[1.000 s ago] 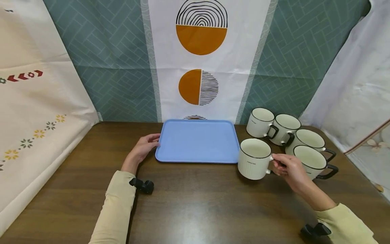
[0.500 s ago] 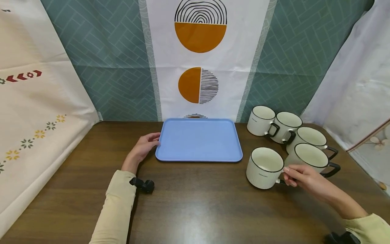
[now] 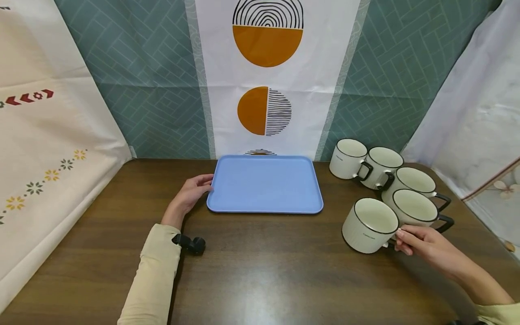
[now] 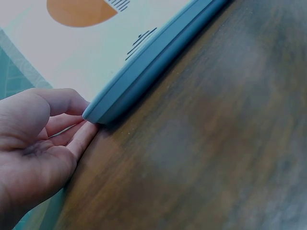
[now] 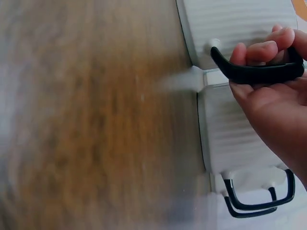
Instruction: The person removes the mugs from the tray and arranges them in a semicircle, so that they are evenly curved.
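At the left end of a blue rectangular tray (image 3: 266, 185), my left hand (image 3: 188, 197) pinches the rim near a corner. The left wrist view shows the fingertips right at that tray edge (image 4: 139, 74). The tray lies flat with a bare surface. My right hand (image 3: 432, 249) grips the black handle (image 5: 261, 73) of a cream ribbed mug (image 3: 367, 237) with a dark rim. This mug tilts a little to the left, and in the head view it overlaps the nearest standing mug (image 3: 414, 207).
More mugs of the same kind stand toward the back right: a left one (image 3: 347, 160), one beside it (image 3: 379, 169) and one farther right (image 3: 412, 179). A patterned cloth (image 3: 264, 104) hangs behind the tray. Brown wooden table (image 3: 260, 266) spreads in front.
The mug in my right hand has moved from the tray's front right corner to the right, up to the standing mugs, and has tilted. My left hand stays at the tray's edge.
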{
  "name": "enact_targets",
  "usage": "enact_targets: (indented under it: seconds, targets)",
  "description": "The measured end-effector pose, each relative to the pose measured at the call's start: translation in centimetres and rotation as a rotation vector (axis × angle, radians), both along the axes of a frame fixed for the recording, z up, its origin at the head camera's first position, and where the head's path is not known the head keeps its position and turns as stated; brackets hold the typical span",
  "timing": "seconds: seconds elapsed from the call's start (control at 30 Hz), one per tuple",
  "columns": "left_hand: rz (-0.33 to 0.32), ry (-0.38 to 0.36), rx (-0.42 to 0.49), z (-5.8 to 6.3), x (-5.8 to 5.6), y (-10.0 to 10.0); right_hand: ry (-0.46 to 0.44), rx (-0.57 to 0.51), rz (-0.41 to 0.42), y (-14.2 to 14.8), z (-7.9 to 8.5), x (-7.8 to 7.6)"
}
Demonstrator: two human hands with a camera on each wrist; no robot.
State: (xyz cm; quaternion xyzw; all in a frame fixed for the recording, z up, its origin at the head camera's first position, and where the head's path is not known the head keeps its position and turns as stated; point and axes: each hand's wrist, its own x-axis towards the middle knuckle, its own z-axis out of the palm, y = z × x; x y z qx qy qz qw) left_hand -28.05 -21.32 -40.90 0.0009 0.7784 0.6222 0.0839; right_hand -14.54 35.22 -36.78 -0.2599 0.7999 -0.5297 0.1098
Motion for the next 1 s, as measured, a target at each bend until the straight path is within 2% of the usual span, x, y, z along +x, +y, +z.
enact_targets:
  seconds: [0.23,0.37,0.7,0.87,1.0]
  targets:
    - [0.014,-0.016,-0.010,0.1,0.2,-0.2,0.030,0.024,-0.019,0.0,0.0,-0.2]
    - [0.010,-0.013,-0.008,-0.1,0.2,-0.1,0.045,0.066,-0.072,0.1,0.0,-0.1]
    - [0.013,-0.014,-0.004,-0.1,0.3,0.1,0.092,0.298,-0.283,0.0,0.3,0.6]
    - [0.013,-0.016,0.001,-0.3,0.3,0.3,0.123,0.433,-0.345,-0.3,1.0,1.0]
    - [0.015,-0.015,0.002,-0.3,0.3,0.4,0.192,0.559,-0.438,-0.5,1.8,1.6]
